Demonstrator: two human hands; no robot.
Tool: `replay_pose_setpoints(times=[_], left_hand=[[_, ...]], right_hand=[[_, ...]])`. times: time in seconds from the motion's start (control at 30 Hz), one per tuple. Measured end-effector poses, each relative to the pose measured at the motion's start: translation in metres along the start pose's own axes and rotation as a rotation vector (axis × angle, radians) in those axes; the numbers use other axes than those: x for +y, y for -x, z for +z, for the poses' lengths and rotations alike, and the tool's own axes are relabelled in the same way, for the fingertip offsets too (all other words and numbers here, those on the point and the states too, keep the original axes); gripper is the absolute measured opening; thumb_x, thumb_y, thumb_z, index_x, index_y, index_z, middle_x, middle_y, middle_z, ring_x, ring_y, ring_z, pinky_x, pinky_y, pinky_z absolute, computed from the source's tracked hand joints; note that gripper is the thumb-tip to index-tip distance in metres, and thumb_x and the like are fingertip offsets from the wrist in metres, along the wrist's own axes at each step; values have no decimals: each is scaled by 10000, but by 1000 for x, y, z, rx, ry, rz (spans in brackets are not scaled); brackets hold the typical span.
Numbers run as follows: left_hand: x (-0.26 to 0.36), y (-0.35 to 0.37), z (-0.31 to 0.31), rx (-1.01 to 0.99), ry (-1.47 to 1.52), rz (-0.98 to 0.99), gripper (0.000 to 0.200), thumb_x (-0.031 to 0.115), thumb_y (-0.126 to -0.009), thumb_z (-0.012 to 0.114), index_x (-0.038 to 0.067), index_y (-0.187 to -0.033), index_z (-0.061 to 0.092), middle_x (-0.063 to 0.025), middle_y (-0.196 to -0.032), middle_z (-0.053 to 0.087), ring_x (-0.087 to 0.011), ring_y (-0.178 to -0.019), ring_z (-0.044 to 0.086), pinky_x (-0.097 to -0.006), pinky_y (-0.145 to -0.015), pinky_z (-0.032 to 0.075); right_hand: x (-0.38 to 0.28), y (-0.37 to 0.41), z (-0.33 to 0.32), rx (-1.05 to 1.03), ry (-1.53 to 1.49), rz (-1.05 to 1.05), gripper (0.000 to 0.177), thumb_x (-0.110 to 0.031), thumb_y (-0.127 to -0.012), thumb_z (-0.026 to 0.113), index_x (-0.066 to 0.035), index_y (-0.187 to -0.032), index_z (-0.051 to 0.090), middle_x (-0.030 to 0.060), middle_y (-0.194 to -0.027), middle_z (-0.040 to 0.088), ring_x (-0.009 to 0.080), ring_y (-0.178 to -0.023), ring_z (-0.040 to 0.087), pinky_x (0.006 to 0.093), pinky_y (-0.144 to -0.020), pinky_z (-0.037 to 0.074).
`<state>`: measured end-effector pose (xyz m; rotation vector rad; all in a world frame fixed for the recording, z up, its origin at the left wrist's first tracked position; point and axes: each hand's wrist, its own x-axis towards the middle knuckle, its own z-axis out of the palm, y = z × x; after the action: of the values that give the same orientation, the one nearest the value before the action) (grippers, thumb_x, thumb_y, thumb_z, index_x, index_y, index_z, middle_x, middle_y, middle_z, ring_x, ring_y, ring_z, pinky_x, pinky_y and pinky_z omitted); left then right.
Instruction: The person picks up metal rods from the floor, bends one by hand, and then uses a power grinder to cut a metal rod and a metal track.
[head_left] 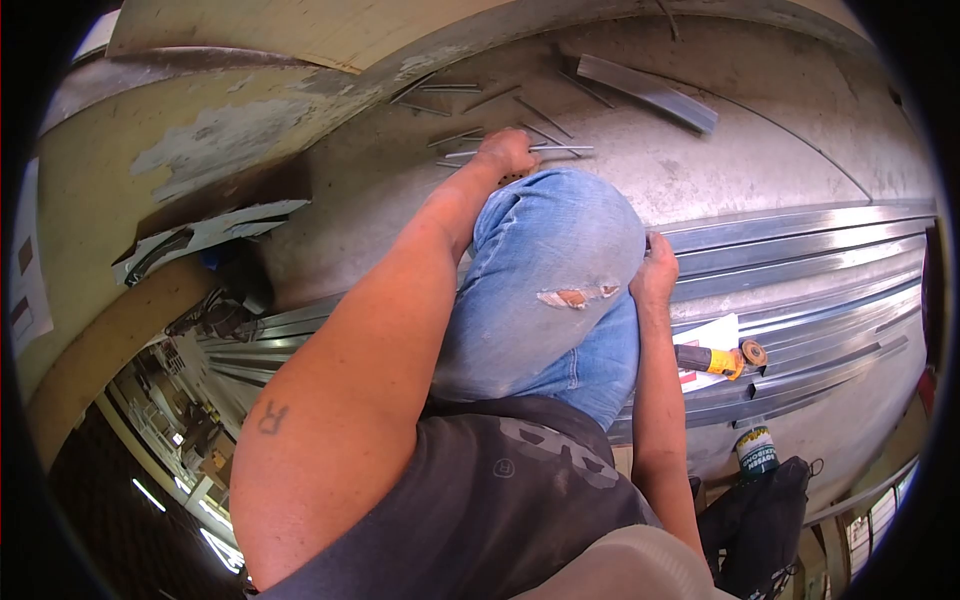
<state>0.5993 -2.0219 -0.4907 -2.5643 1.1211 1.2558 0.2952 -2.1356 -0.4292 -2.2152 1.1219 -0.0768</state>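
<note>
Beyond the raised knee in torn blue jeans [560, 270], my left hand [508, 152] is closed over a thin metal rod [565, 148], which sticks out on both sides of it. Other short rods [545, 117] lie scattered on the concrete floor around this hand. My right hand [655, 262] is beside the knee, at the near ends of the long metal channels [790, 238]. Its fingers are curled and partly hidden behind the knee, so what they hold, if anything, cannot be made out.
A yellow angle grinder [712, 360] lies on white paper [722, 330] over the channels at the right. A labelled can [756, 450] and a dark bag [765, 520] are nearer. One loose channel piece [648, 94] lies at the back. A worn wall [220, 135] bounds the left.
</note>
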Motion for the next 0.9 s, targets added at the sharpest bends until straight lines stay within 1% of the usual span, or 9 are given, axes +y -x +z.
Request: replay_pose_setpoints(times=[0.23, 0.37, 0.47, 0.57, 0.63, 0.67, 0.73, 0.77, 0.9], left_hand=[[3, 3, -5, -22, 49, -30, 457, 426, -773, 605, 72, -1048, 689, -176, -1140, 632, -329, -1086, 588, -418, -937, 463], [0, 1, -1, -3, 43, 1, 464, 430, -765, 613, 67, -1044, 690, -182, -1138, 631, -334, -1085, 587, -418, -936, 463], [0, 0, -4, -42, 27, 28, 451, 415, -772, 599, 80, -1061, 683, -176, -1136, 634, -337, -1084, 587, -425, -935, 462], [0, 0, -5, 38, 21, 4, 444, 396, -780, 578, 101, -1100, 667, -169, -1136, 637, -335, -1085, 586, -431, -939, 460], [0, -5, -7, 166, 48, -35, 429, 381, -790, 560, 104, -1104, 653, -175, -1099, 645, -350, -1051, 595, -444, -916, 468], [2, -10, -7, 165, 46, -27, 429, 381, -790, 560, 104, -1104, 653, -175, -1099, 645, -350, -1051, 595, -444, -916, 468], [12, -21, -19, 273, 143, 42, 406, 381, -803, 550, 80, -1056, 650, -186, -1052, 649, -373, -1007, 601, -455, -877, 478], [19, -29, -25, 275, 143, 48, 406, 381, -803, 550, 80, -1056, 650, -186, -1052, 649, -373, -1007, 601, -455, -877, 478], [68, -82, -58, 440, 233, 299, 339, 319, -837, 527, 57, -1021, 638, -197, -1016, 647, -384, -979, 602, -468, -834, 480]], right_hand=[[1, 1, 2, 4, -2, 26, 156, -180, -837, 626, -27, -869, 641, 136, -834, 645, 311, -774, 632, 395, -700, 492], [3, 1, 4, 29, -33, 21, 145, -178, -835, 630, -35, -860, 639, 136, -818, 638, 315, -755, 629, 395, -687, 493], [0, -1, 3, 46, -49, 28, 136, -172, -831, 635, -38, -858, 635, 140, -807, 633, 319, -746, 626, 397, -680, 494], [1, 2, 1, 44, -39, 44, 134, -167, -826, 639, -38, -861, 631, 145, -800, 629, 324, -743, 626, 400, -676, 496], [1, 1, 1, 44, -30, 50, 135, -166, -824, 640, -37, -862, 630, 148, -797, 627, 326, -743, 627, 403, -674, 497], [2, 1, 1, 28, -32, 57, 138, -167, -823, 641, -36, -865, 629, 150, -800, 628, 328, -747, 628, 404, -676, 499], [2, 1, 1, 21, -32, 66, 142, -169, -821, 641, -35, -867, 629, 153, -804, 630, 330, -751, 629, 405, -677, 501], [2, 2, 2, 9, -29, 69, 145, -169, -820, 641, -33, -869, 628, 155, -811, 631, 335, -755, 629, 409, -682, 503], [2, 0, -1, -13, -36, 58, 153, -167, -817, 638, -27, -876, 626, 164, -836, 634, 350, -765, 627, 421, -694, 505]])
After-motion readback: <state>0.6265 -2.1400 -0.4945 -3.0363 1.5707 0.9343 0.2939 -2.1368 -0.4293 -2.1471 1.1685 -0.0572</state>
